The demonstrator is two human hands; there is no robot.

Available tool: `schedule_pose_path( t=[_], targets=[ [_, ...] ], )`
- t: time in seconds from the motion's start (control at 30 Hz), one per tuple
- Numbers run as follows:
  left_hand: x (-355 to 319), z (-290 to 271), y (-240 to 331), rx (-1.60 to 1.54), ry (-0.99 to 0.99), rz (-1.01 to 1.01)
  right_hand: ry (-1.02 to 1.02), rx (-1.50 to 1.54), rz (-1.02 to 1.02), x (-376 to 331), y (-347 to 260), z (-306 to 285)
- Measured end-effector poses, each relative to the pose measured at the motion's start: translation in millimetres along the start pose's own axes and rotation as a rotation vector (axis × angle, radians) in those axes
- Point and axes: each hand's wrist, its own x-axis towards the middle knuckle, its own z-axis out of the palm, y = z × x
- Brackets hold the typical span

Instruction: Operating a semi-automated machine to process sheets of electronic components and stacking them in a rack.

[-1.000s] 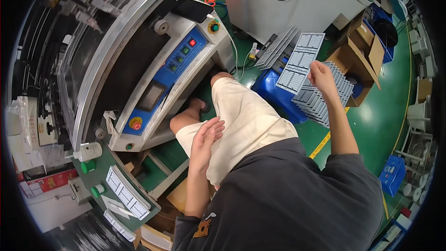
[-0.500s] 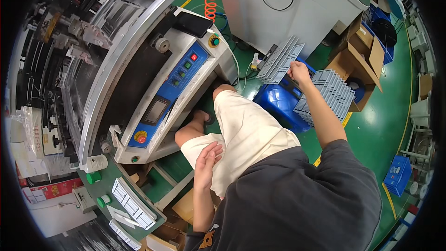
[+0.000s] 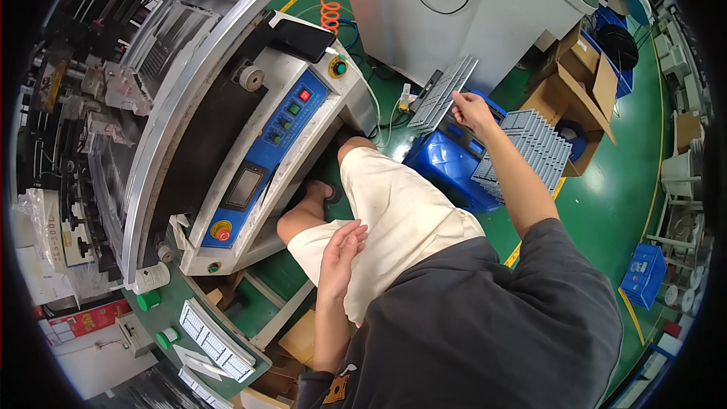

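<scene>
At far right, the right hand (image 3: 471, 111) pinches the near edge of a grey ribbed plastic tray (image 3: 444, 92), lifted above a blue plastic crate (image 3: 448, 164) beside a stack of matching grey trays (image 3: 530, 148). Nearer, the left hand (image 3: 341, 251) rests open on the cream shorts (image 3: 394, 220), beside the machine's blue control panel (image 3: 266, 155).
</scene>
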Motion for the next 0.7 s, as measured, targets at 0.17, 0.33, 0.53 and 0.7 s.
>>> schedule_pose_path(
  t=[0.17,0.33,0.53,0.7],
  targets=[
    [4.6,7.1,5.8,-0.021,-0.029,0.019,0.085,-0.068,-0.034,-22.5,-9.7,-16.0],
    [-14.8,-19.6,-16.2,-0.052,0.051,-0.024,0.234,-0.585,-0.431,-45.4,18.3,-103.1],
    [-11.5,-35.4,-19.9,-0.025,0.135,-0.044,0.366,-0.865,-0.300,-82.7,44.9,-150.2],
    [19.0,-0.1,17.2,0.042,0.040,0.076,0.364,-0.808,-0.231,-69.0,55.3,-147.0]
  ],
)
